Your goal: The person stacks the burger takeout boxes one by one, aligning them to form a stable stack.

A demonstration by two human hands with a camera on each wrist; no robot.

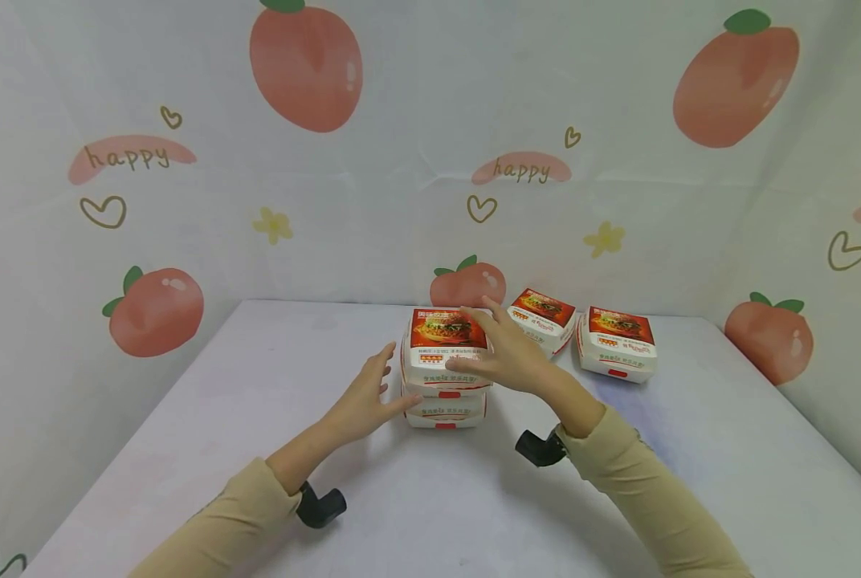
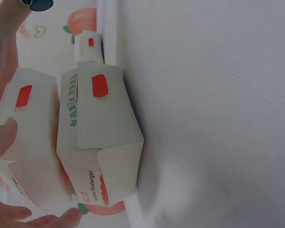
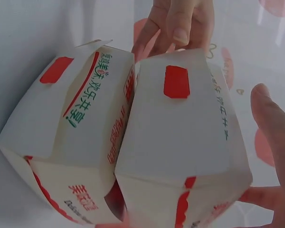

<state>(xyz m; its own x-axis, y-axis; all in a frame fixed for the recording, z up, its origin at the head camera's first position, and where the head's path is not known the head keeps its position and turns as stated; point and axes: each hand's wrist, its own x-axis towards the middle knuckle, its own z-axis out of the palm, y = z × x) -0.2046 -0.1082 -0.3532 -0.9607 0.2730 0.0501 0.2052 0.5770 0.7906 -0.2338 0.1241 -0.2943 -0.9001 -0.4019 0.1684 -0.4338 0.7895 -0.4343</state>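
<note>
1. On the counter, the upper box sits on the lower box, edges roughly in line; this placing probably lets the stack stand by itself.
2. The left hand is at the stack's left side, the right hand at its right. Both have a loose grip, fingers spread and closed round nothing; whether they touch the cardboard, I cannot tell surely. Facing each other so, they seem well placed for steadying it.
3. Far and to the right, the third box and the fourth box stand side by side, at different angles.
4. The stacked boxes carry "Hamburger" in dark letters and green Chinese writing, including "欢乐共享!"; the lids show a burger picture. The backdrop cloth says "happy".
</note>
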